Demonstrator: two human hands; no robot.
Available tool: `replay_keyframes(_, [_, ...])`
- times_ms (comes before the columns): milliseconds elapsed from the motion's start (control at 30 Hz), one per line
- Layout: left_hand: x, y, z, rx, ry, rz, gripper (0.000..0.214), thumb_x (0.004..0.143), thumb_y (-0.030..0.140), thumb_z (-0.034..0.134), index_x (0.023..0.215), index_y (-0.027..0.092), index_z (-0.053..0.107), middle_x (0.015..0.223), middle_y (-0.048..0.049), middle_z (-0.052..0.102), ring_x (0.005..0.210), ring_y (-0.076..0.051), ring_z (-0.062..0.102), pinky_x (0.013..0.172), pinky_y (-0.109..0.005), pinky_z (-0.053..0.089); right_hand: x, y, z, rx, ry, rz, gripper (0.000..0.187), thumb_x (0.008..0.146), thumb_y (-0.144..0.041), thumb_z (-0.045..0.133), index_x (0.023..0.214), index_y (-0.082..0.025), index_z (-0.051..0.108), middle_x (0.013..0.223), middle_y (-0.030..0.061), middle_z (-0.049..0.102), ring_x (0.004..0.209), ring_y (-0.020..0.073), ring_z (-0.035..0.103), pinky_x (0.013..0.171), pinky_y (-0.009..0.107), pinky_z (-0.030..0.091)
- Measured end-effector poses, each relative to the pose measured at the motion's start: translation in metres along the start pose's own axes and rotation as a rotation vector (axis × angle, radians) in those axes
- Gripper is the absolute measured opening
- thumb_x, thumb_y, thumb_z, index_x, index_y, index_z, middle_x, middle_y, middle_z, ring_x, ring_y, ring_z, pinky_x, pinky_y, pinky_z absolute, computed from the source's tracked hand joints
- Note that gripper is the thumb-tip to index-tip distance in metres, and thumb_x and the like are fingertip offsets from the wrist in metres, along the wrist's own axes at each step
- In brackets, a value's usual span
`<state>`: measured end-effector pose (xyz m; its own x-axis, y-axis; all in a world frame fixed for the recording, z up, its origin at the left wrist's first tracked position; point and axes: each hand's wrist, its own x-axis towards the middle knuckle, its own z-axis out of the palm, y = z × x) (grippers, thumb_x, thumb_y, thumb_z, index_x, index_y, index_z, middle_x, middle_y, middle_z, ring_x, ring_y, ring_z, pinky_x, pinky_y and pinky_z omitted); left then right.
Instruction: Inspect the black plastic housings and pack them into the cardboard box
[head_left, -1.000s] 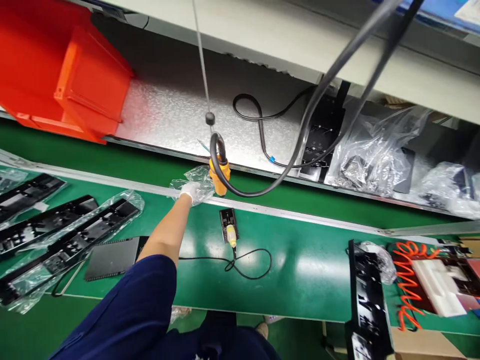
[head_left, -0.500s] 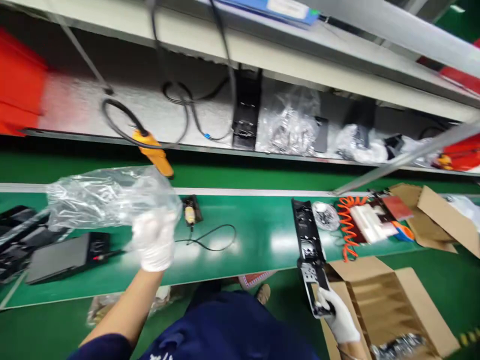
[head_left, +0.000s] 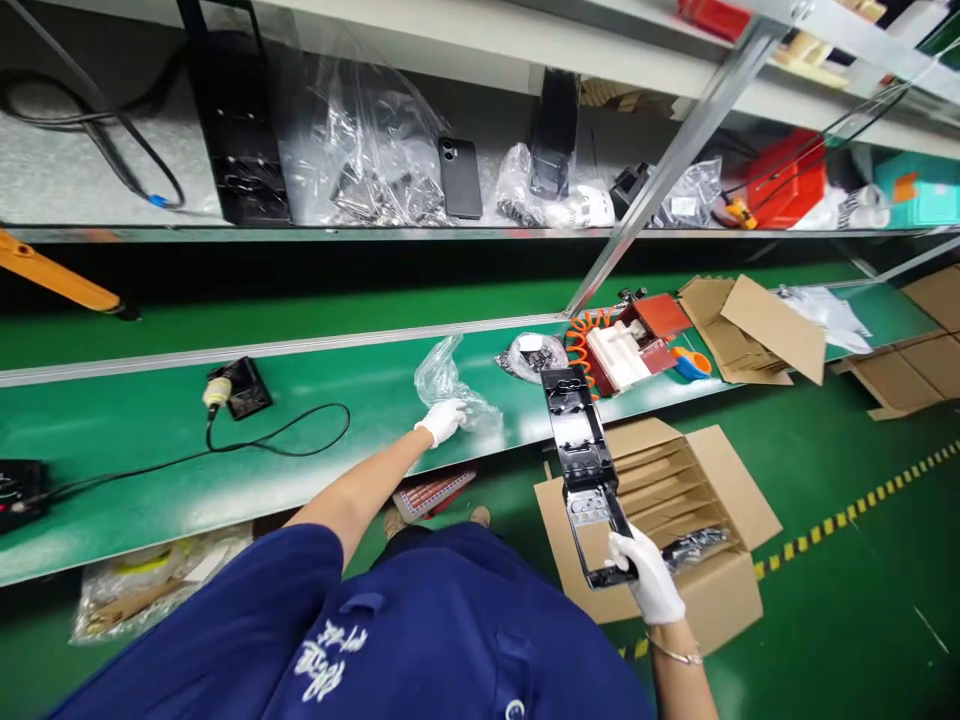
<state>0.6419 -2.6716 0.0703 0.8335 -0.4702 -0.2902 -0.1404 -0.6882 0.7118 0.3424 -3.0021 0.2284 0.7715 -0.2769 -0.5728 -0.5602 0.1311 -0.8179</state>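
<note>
A clear plastic bag is pinched in my white-gloved left hand over the green bench near its front edge. Closed on the lower end of a long black plastic housing, my gloved right hand holds it tilted in front of the bench. The housing has a rectangular opening at its lower part and moulded details higher up. Beneath it on the floor side stands an open cardboard box with dividers and a dark wrapped part inside.
On the green bench lie a black device with a cable, a wrapped coil, an orange coiled hose and flattened cardboard. A shelf above holds bagged parts and a phone. A slanted metal post crosses the view.
My left hand has carried the plastic bag rightward along the bench, and the bag hangs lower and more bunched. My right hand still grips the housing. The view has turned right.
</note>
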Motion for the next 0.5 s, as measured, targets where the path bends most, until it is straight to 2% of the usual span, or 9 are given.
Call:
replay_keyframes(67, [-0.006, -0.012, 0.014, 0.019, -0.044, -0.078, 0.033, 0.096, 0.038, 0.066, 0.123, 0.018, 0.068, 0.146, -0.0120, 0.058, 0.137, -0.029, 0.052, 0.118, -0.057, 0.039, -0.001, 0.006, -0.008, 0.005, 0.016, 0.010, 0.044, 0.067, -0.050, 0.080, 0.064, -0.022, 0.047, 0.057, -0.0063, 0.040, 0.054, 0.0090, 0.034, 0.060, 0.028, 0.048])
replay_keyframes(133, [-0.012, -0.023, 0.019, 0.022, -0.072, -0.146, 0.030, 0.095, 0.036, 0.068, 0.118, 0.018, 0.070, 0.146, -0.0118, 0.058, 0.138, -0.029, 0.051, 0.119, -0.057, 0.037, 0.001, 0.011, -0.013, 0.012, 0.017, 0.015, 0.044, 0.066, -0.051, 0.080, 0.064, -0.021, 0.047, 0.057, -0.0063, 0.041, 0.054, 0.0088, 0.034, 0.060, 0.027, 0.048])
replay_keyframes(233, [-0.017, -0.033, 0.014, -0.009, -0.051, -0.226, 0.025, 0.091, 0.023, 0.069, 0.115, 0.016, 0.072, 0.152, -0.0124, 0.054, 0.146, -0.028, 0.045, 0.124, -0.052, 0.032, 0.009, 0.009, -0.015, -0.009, -0.007, 0.038, 0.044, 0.064, -0.050, 0.081, 0.066, -0.021, 0.049, 0.057, -0.0068, 0.041, 0.054, 0.0087, 0.035, 0.061, 0.028, 0.049])
replay_keyframes(300, [-0.017, -0.036, 0.002, -0.047, 0.010, -0.274, 0.041, 0.086, 0.012, 0.066, 0.126, 0.018, 0.069, 0.160, -0.0116, 0.046, 0.152, -0.027, 0.038, 0.127, -0.041, 0.028, 0.016, 0.001, -0.012, -0.033, -0.036, 0.045, 0.043, 0.064, -0.049, 0.081, 0.067, -0.021, 0.048, 0.056, -0.0071, 0.040, 0.054, 0.0085, 0.034, 0.060, 0.027, 0.049])
replay_keyframes(367, [-0.013, -0.038, -0.015, -0.091, 0.096, -0.337, 0.067, 0.081, 0.008, 0.064, 0.147, 0.019, 0.054, 0.167, -0.0134, 0.033, 0.154, -0.028, 0.033, 0.127, -0.035, 0.026, 0.023, -0.009, -0.006, -0.055, -0.075, 0.038, 0.042, 0.065, -0.048, 0.080, 0.066, -0.021, 0.048, 0.055, -0.0071, 0.041, 0.053, 0.0083, 0.034, 0.059, 0.027, 0.048])
replay_keyframes(433, [-0.007, -0.038, -0.035, -0.141, 0.192, -0.426, 0.090, 0.081, 0.011, 0.064, 0.163, 0.012, 0.025, 0.170, -0.0235, 0.019, 0.154, -0.035, 0.033, 0.125, -0.041, 0.028, 0.028, -0.018, 0.003, -0.084, -0.114, 0.031, 0.039, 0.065, -0.048, 0.079, 0.066, -0.021, 0.050, 0.055, -0.0067, 0.042, 0.052, 0.0083, 0.035, 0.058, 0.027, 0.049])
replay_keyframes(500, [-0.003, -0.037, -0.057, -0.198, 0.276, -0.509, 0.104, 0.084, 0.018, 0.065, 0.163, 0.004, -0.002, 0.167, -0.0353, 0.009, 0.152, -0.042, 0.032, 0.123, -0.050, 0.030, 0.029, -0.025, 0.016, -0.114, -0.135, 0.030, 0.038, 0.064, -0.047, 0.079, 0.066, -0.021, 0.052, 0.054, -0.0063, 0.044, 0.051, 0.0083, 0.035, 0.057, 0.028, 0.049])
